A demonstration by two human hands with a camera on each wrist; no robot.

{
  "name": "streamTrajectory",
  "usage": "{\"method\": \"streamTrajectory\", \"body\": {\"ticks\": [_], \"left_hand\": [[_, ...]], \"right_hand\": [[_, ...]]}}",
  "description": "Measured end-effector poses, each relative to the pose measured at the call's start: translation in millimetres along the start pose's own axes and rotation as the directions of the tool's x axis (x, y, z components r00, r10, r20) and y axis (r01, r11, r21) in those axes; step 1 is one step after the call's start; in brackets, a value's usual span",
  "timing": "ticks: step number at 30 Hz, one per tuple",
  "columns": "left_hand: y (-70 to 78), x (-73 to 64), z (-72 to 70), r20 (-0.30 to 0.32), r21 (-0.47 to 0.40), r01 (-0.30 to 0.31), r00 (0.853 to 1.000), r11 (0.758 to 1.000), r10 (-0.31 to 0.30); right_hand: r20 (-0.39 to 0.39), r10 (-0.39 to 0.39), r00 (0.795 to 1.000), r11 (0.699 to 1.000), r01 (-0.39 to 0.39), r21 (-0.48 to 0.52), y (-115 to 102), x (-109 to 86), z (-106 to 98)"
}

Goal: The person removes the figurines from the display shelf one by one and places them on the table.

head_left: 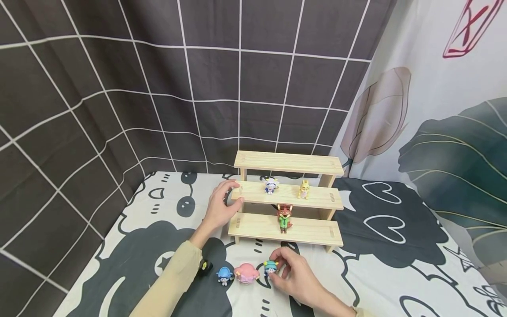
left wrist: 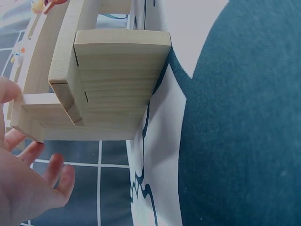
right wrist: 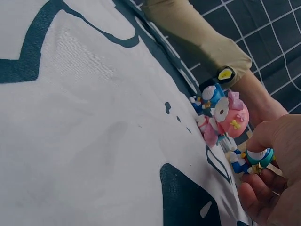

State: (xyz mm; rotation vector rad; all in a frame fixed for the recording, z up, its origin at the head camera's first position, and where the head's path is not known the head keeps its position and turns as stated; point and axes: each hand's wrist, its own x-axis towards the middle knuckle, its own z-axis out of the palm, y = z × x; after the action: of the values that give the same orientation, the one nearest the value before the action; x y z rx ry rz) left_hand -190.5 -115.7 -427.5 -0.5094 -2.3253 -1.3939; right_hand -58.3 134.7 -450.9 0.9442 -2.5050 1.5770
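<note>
My left hand [head_left: 222, 207] holds the left end of the middle tier of a three-tier wooden display shelf [head_left: 285, 226], thumb at the front and fingers behind. In the left wrist view the fingers curl loosely about the tier's end. On the cloth before the shelf, my right hand [head_left: 295, 273] pinches a small figurine with a teal hat [head_left: 270, 267] between thumb and fingers. Left of it stand a pink figurine [head_left: 246, 273] and a blue-hatted figurine [head_left: 224, 275]. The right wrist view shows the pink figurine [right wrist: 232, 117] close to the right hand.
A white-headed figurine [head_left: 271, 186] and a yellow figurine [head_left: 303, 190] stand on the middle tier. On the bottom tier is a fox figurine [head_left: 284, 218] in green. A dark grid curtain [head_left: 214, 114] hangs behind; patterned cloth [head_left: 380, 286] covers the surface.
</note>
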Motion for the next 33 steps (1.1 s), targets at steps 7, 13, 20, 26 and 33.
{"method": "streamTrajectory", "body": {"ticks": [7,13,20,26,33], "left_hand": [[1.1,0.2,-0.5,0.0,0.006,-0.004,1.0,1.0,0.004],[1.5,0.3,-0.7,0.001,-0.003,-0.007,1.0,1.0,0.007],[1.3,0.7,-1.0,0.002,-0.005,0.002,1.0,1.0,-0.002],[1.6,0.7,-0.9,-0.001,-0.009,0.002,1.0,1.0,-0.002],[0.6,0.1,-0.1,-0.003,-0.012,0.004,1.0,1.0,-0.004]], "right_hand": [[0.016,0.007,1.0,1.0,-0.007,0.004,2.7,-3.2,4.1],[0.05,0.053,0.997,0.998,-0.054,0.013,3.1,-4.7,6.8],[0.068,0.076,0.995,0.997,-0.076,-0.012,2.0,-5.0,8.8],[0.083,0.067,0.994,0.996,-0.062,-0.068,2.0,-5.3,9.7],[0.094,0.07,0.993,0.996,-0.064,-0.065,2.1,-5.3,9.4]]}}
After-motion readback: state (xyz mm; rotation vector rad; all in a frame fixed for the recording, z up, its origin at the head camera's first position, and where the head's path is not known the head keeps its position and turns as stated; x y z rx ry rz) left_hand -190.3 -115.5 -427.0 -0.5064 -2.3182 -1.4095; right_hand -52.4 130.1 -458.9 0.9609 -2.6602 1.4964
